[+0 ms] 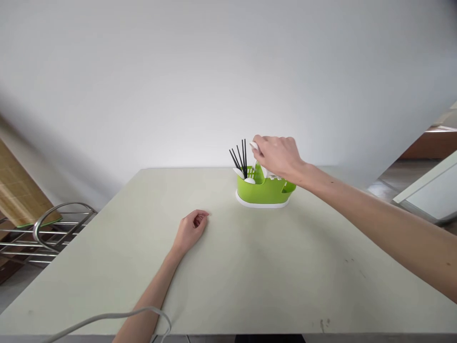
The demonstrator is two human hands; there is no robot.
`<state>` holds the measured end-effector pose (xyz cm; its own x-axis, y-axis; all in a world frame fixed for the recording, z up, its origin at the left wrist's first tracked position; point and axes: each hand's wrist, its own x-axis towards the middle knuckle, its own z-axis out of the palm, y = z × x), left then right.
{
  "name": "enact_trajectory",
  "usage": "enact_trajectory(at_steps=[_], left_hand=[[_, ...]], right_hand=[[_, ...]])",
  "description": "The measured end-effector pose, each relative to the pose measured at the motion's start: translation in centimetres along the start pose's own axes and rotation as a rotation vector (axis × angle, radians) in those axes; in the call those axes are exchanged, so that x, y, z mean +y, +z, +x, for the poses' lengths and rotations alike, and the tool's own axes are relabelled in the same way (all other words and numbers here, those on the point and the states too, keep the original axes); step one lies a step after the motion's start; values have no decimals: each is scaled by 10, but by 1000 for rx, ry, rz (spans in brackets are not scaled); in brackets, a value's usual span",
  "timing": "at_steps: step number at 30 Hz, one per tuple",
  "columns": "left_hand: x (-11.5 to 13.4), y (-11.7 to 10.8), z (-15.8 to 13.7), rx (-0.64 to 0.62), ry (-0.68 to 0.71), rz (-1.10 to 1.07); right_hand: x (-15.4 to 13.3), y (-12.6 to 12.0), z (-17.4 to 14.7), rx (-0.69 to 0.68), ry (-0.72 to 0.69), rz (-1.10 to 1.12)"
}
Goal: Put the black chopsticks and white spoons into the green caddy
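Observation:
A green cutlery caddy [262, 191] on a white base stands near the far edge of the table. Several black chopsticks [243, 155] and white spoons [250, 181] stick up from its left section. My right hand [280, 153] is closed above the caddy's right part, gripping a white-handled utensil [254, 146] whose end pokes out between thumb and forefinger. The rest of that utensil is mostly hidden by the hand, so its kind cannot be told. To the left of the caddy, my left hand [193, 227] rests on the table, loosely curled with nothing visible in it.
The pale table [214, 281] backs onto a white wall [200, 85]. A grey cable [117, 315] runs across my left forearm. On the left, a metal rack [46, 238] holds a bamboo board [24, 190]. A white piece of furniture [432, 186] stands beyond the right edge.

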<state>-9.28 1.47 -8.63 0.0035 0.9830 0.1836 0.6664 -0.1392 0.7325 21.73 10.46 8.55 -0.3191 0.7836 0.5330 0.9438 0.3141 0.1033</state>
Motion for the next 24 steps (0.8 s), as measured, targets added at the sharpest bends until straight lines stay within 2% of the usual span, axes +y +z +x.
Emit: enact_trajectory(at_steps=[6,14,24], left_hand=[[-1,1,0,3,-1,-5],[-4,2,-2,-3,6,-18],[-2,2,-3,-8,13,-33]], right_hand=[[-24,18,-1,-135,-75,-59],[-37,43,-10,-244,-120,-82],[-41,35,-14,-362,-157,-97]])
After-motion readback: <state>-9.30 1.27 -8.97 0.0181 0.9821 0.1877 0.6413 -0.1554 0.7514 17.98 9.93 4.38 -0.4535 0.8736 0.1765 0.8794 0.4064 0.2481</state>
